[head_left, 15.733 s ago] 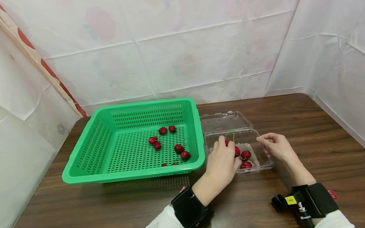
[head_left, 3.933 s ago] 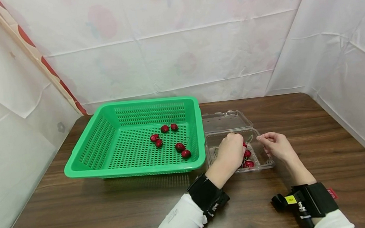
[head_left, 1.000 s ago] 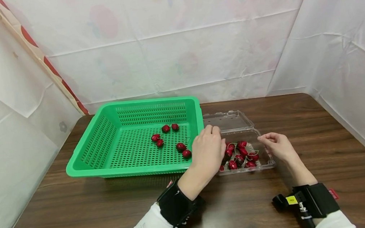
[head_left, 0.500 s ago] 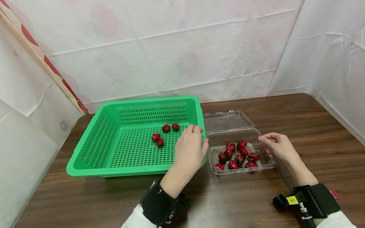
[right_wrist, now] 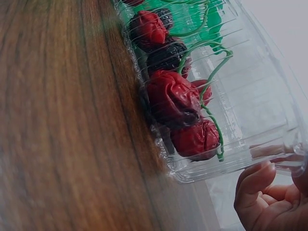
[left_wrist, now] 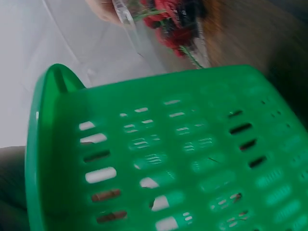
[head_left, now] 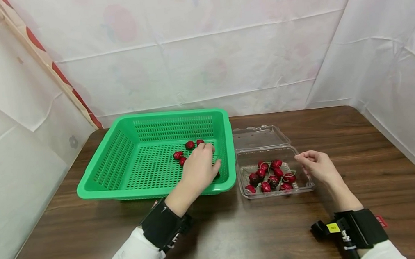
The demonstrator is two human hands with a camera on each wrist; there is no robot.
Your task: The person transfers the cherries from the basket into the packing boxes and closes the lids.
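Note:
My left hand (head_left: pixel 199 167) is over the right part of the green plastic basket (head_left: pixel 153 191), thumb apart from the fingers, with nothing seen in its grasp. Beneath and beside it lie several red cherries (head_left: pixel 190 145), some partly hidden by the hand. With thumb and fingertips my right hand (head_left: pixel 318 165) pinches the right rim of a clear plastic container (head_left: pixel 265 154). Wrinkled dark-red cherries (right_wrist: pixel 173 98) with green stems lie inside that container, closely seen in the right wrist view. The left wrist view shows mostly the basket's slotted wall (left_wrist: pixel 159 86); the left fingers are out of sight there.
The container's hinged lid (head_left: pixel 260 137) lies folded back behind it. Basket and container stand side by side on a dark wooden table (head_left: pixel 246 233). White patterned sheeting (head_left: pixel 193 56) encloses the back and sides.
My left hand has moved left from the container to over the basket. Over the longer span, the front cherries left the basket and more came to lie in the container. My right hand stays put.

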